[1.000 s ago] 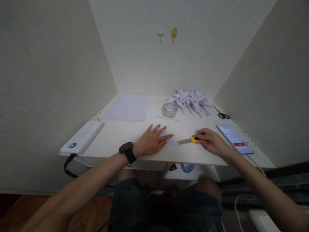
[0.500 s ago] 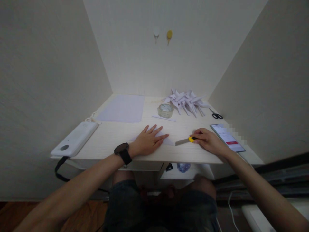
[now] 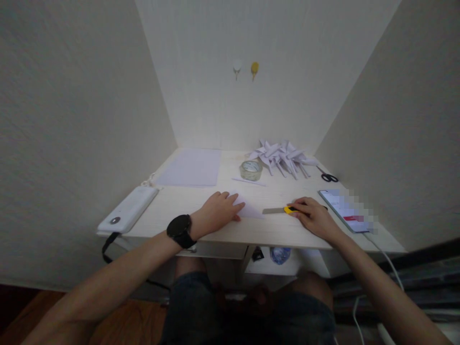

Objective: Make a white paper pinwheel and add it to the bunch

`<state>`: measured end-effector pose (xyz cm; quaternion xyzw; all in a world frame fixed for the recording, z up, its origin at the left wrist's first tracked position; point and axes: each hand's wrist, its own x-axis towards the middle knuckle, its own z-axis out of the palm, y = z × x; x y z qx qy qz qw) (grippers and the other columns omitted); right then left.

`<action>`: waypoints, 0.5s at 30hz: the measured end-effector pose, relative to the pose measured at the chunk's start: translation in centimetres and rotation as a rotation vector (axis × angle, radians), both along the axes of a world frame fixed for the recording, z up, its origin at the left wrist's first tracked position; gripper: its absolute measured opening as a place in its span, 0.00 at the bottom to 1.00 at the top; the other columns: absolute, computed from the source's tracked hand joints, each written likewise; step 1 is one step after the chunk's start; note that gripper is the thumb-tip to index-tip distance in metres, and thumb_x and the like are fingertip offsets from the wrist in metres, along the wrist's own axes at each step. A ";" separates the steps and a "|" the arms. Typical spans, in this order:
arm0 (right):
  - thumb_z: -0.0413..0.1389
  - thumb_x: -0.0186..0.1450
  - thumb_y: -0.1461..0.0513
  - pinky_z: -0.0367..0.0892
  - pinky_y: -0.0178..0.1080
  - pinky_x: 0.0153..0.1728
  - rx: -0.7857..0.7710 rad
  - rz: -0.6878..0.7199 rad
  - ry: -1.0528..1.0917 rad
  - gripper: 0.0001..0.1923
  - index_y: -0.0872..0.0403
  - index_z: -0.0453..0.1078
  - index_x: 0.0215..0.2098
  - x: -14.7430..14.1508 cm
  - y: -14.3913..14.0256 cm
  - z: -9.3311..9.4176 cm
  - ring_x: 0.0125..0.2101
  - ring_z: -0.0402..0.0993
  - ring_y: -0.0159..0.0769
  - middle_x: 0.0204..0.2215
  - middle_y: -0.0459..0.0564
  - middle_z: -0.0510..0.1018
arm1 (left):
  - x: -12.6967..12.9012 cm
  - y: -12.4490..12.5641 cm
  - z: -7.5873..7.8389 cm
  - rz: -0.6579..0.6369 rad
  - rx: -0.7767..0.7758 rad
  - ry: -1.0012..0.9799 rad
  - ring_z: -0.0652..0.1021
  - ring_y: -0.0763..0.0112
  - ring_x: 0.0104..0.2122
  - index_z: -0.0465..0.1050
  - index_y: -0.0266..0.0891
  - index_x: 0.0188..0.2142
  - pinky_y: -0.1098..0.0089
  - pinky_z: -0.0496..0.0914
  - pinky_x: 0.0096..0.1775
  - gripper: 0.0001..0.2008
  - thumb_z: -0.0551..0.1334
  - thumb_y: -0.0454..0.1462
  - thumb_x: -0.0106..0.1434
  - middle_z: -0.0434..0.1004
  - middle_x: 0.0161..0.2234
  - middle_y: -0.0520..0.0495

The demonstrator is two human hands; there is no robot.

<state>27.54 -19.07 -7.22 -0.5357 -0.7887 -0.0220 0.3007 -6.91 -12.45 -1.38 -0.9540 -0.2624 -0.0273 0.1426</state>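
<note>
While the left hand (image 3: 217,211) lies curled over a small folded paper (image 3: 247,209) near the desk's (image 3: 201,194) front edge, the right hand (image 3: 312,218) grips a yellow utility knife (image 3: 279,210). Its blade lies flat, long axis running sideways, tip pointing left at the paper's right corner, just beside it. A phone (image 3: 343,209) sits right of that hand; a tape roll (image 3: 250,169), folded paper shapes (image 3: 282,154) and scissors (image 3: 328,177) lie farther back, nothing between.

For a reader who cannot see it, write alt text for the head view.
A person's left hand presses a folded paper on a desk, while the right hand holds a yellow knife beside it. Tape, scissors and a phone lie nearby.
</note>
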 end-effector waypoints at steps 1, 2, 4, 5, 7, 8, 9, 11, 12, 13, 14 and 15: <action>0.53 0.67 0.59 0.71 0.48 0.46 0.002 -0.008 -0.002 0.14 0.50 0.78 0.45 0.0 0.0 0.0 0.44 0.73 0.46 0.41 0.54 0.78 | -0.1 -0.1 0.2 0.001 -0.011 0.034 0.79 0.55 0.44 0.71 0.40 0.53 0.59 0.70 0.42 0.16 0.60 0.42 0.68 0.77 0.48 0.36; 0.53 0.67 0.59 0.70 0.48 0.46 0.004 -0.016 -0.004 0.14 0.50 0.78 0.45 -0.1 -0.1 0.0 0.44 0.73 0.46 0.41 0.54 0.78 | -0.2 -0.2 0.3 -0.005 -0.020 0.062 0.80 0.57 0.39 0.72 0.39 0.51 0.62 0.71 0.38 0.13 0.58 0.38 0.69 0.78 0.43 0.38; 0.52 0.67 0.58 0.70 0.48 0.46 0.005 -0.037 -0.017 0.14 0.50 0.78 0.45 -0.2 -0.2 -0.1 0.43 0.73 0.46 0.41 0.55 0.78 | -0.3 -0.4 0.6 -0.022 -0.026 0.098 0.80 0.60 0.34 0.72 0.36 0.49 0.64 0.70 0.34 0.12 0.55 0.32 0.69 0.79 0.37 0.40; 0.52 0.68 0.58 0.70 0.47 0.46 0.005 -0.050 -0.026 0.15 0.51 0.78 0.45 -0.2 -0.2 -0.1 0.43 0.73 0.46 0.41 0.55 0.78 | -0.3 -0.6 0.7 -0.027 -0.024 0.110 0.80 0.61 0.33 0.72 0.35 0.48 0.65 0.70 0.33 0.12 0.54 0.30 0.68 0.79 0.36 0.39; 0.52 0.68 0.56 0.71 0.47 0.44 0.009 -0.080 -0.048 0.16 0.52 0.78 0.45 -0.3 -0.3 -0.1 0.43 0.73 0.46 0.40 0.56 0.78 | -0.1 -1.0 1.1 -0.012 -0.033 0.134 0.80 0.59 0.33 0.73 0.32 0.46 0.64 0.70 0.32 0.12 0.53 0.27 0.67 0.79 0.35 0.37; 0.52 0.68 0.56 0.71 0.47 0.44 0.016 -0.096 -0.057 0.16 0.53 0.78 0.45 -0.3 -0.3 -0.2 0.42 0.73 0.46 0.40 0.56 0.78 | 0.0 -1.1 1.4 0.009 -0.047 0.147 0.80 0.57 0.33 0.74 0.31 0.44 0.63 0.70 0.32 0.12 0.53 0.26 0.66 0.79 0.34 0.36; 0.52 0.68 0.55 0.71 0.47 0.43 0.026 -0.109 -0.066 0.16 0.53 0.78 0.45 -0.3 -0.3 -0.2 0.42 0.73 0.47 0.40 0.57 0.78 | 0.0 -1.2 1.7 0.036 -0.063 0.152 0.80 0.56 0.33 0.75 0.30 0.41 0.62 0.70 0.32 0.12 0.53 0.26 0.65 0.80 0.33 0.35; 0.51 0.69 0.55 0.71 0.48 0.42 0.051 -0.122 -0.086 0.17 0.54 0.78 0.46 -0.4 -0.3 -0.2 0.41 0.73 0.47 0.39 0.57 0.78 | -0.1 -1.2 2.5 0.103 -0.090 0.107 0.80 0.54 0.33 0.77 0.31 0.36 0.61 0.70 0.34 0.12 0.54 0.26 0.64 0.80 0.32 0.34; 0.51 0.69 0.55 0.71 0.48 0.42 0.068 -0.125 -0.097 0.17 0.54 0.78 0.46 -0.4 -0.4 -0.2 0.41 0.73 0.47 0.39 0.58 0.77 | -0.3 -1.1 3.0 0.139 -0.099 0.042 0.80 0.55 0.34 0.78 0.32 0.34 0.60 0.70 0.35 0.12 0.55 0.27 0.64 0.80 0.31 0.34; 0.51 0.69 0.55 0.71 0.48 0.41 0.086 -0.128 -0.107 0.17 0.55 0.78 0.46 -0.4 -0.4 -0.2 0.41 0.73 0.47 0.39 0.58 0.77 | -0.6 -0.9 3.4 0.176 -0.106 -0.058 0.80 0.55 0.34 0.78 0.34 0.34 0.60 0.70 0.36 0.12 0.55 0.29 0.65 0.81 0.31 0.35; 0.51 0.69 0.55 0.71 0.48 0.41 0.103 -0.136 -0.114 0.18 0.55 0.78 0.46 -0.4 -0.5 -0.1 0.40 0.73 0.47 0.38 0.58 0.77 | -0.9 -0.7 3.9 0.216 -0.119 -0.194 0.80 0.57 0.34 0.79 0.35 0.34 0.61 0.71 0.37 0.12 0.56 0.31 0.65 0.81 0.31 0.37; 0.51 0.69 0.55 0.71 0.47 0.40 0.119 -0.152 -0.116 0.18 0.55 0.78 0.46 -0.4 -0.5 0.0 0.39 0.73 0.47 0.38 0.58 0.77 | -1.2 -0.4 4.3 0.259 -0.148 -0.360 0.80 0.58 0.34 0.80 0.37 0.34 0.62 0.71 0.38 0.11 0.57 0.34 0.66 0.81 0.31 0.39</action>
